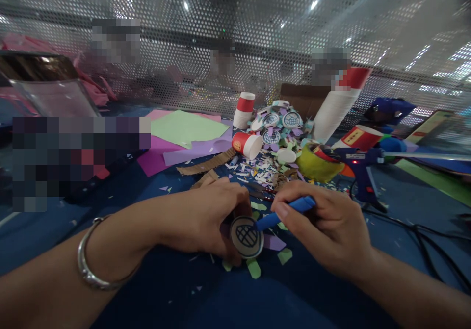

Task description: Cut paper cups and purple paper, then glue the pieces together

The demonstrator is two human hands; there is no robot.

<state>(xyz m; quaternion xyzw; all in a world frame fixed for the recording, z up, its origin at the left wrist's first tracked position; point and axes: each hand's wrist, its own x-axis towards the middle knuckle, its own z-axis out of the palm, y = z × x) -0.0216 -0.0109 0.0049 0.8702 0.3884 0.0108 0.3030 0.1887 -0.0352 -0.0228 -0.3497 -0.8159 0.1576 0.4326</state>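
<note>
My left hand (206, 216) grips a paper cup bottom (241, 248) from its left side, fingers curled round it. A dark blue globe-like grid is drawn on its round face, and green and purple paper tabs (274, 242) stick out around it. Between the thumb and fingers of my right hand (331, 221) is a blue marker (270, 220), slanting down to the left. Its tip meets the upper right of the drawn face, though the exact contact is hard to make out. Dark-handled scissors (263, 189) lie partly hidden behind my hands.
Behind lie paper scraps (257, 167), a pile of similar decorated cup bottoms (292, 119) and a tipped red-and-white cup (253, 146). Coloured sheets (187, 128) spread to the left. A tall cup stack (329, 115), a blue glue gun (362, 164) and its cable (415, 228) occupy the right.
</note>
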